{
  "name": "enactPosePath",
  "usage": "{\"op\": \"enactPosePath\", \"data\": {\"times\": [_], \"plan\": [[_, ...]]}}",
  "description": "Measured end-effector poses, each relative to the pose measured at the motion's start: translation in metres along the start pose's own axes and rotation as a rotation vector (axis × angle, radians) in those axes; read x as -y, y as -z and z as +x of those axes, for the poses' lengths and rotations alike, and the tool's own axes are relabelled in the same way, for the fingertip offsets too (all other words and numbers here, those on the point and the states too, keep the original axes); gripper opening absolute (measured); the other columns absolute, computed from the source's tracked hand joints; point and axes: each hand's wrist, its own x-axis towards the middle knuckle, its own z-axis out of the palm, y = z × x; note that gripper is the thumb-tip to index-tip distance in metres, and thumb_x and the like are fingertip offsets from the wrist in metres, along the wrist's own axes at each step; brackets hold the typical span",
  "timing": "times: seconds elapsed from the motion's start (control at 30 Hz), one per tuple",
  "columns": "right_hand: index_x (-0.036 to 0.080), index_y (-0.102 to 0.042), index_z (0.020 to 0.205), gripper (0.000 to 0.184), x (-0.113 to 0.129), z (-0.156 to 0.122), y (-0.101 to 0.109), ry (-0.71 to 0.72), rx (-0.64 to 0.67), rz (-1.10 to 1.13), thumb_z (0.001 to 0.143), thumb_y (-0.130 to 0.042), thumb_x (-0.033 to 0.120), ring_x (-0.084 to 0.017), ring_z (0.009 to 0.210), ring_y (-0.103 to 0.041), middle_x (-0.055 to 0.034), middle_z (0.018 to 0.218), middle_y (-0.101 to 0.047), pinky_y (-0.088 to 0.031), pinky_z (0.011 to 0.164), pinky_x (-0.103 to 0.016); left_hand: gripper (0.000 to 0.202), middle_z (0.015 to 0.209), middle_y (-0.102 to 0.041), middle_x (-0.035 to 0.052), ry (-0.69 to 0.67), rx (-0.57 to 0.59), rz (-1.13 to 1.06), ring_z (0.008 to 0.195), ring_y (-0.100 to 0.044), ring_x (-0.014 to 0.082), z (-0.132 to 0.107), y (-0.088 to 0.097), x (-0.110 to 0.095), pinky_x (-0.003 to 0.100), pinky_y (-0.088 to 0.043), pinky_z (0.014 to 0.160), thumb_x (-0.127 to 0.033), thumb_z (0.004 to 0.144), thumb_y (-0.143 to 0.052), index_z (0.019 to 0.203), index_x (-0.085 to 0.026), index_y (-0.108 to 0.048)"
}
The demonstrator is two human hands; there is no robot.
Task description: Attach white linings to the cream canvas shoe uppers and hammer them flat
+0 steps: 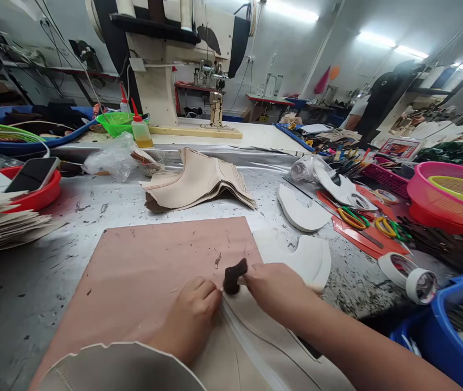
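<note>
Lying at bottom centre, just below the left hand [198, 310] and the right hand [272, 287], the beige piece [267, 328] has its white strip [251, 347] slanting towards upper left. The left hand is nearer, bent at the strip's far end (whether it pinches, I cannot tell). The right hand, extended from lower right, grips a dark-headed hammer [233, 279]. Beyond is the pink board [153, 260], then a beige stack [198, 182].

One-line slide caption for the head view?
Right hand grips a dark-headed hammer beside the left hand, which touches beige material on a pink sheet.
</note>
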Motion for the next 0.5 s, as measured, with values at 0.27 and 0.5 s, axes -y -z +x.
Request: {"op": "enactPosePath", "data": {"times": [0.27, 0.5], "plan": [[0.02, -0.054, 0.081, 0.023, 0.006, 0.001, 0.012, 0.023, 0.065, -0.056, 0.072, -0.044, 0.001, -0.017, 0.057, -0.058, -0.0015, 0.067, -0.064, -0.02, 0.047, -0.028, 0.032, 0.064, -0.055, 0.0028, -0.134, -0.038, 0.081, 0.063, -0.048, 0.0165, 0.001, -0.003, 0.0, 0.027, -0.041, 0.055, -0.003, 0.088, -0.036, 0.066, -0.016, -0.054], [0.02, -0.056, 0.083, 0.024, 0.01, 0.001, 0.0, 0.012, 0.051, 0.018, 0.073, -0.044, 0.002, -0.017, 0.062, -0.059, -0.0014, 0.073, -0.066, -0.022, 0.048, -0.027, 0.019, 0.072, -0.059, 0.0026, 0.108, 0.036, -0.047, 0.069, -0.054, 0.0178, 0.0, 0.008, 0.002, 0.029, -0.044, 0.06, -0.009, 0.083, -0.045, 0.071, -0.018, -0.056]]}}
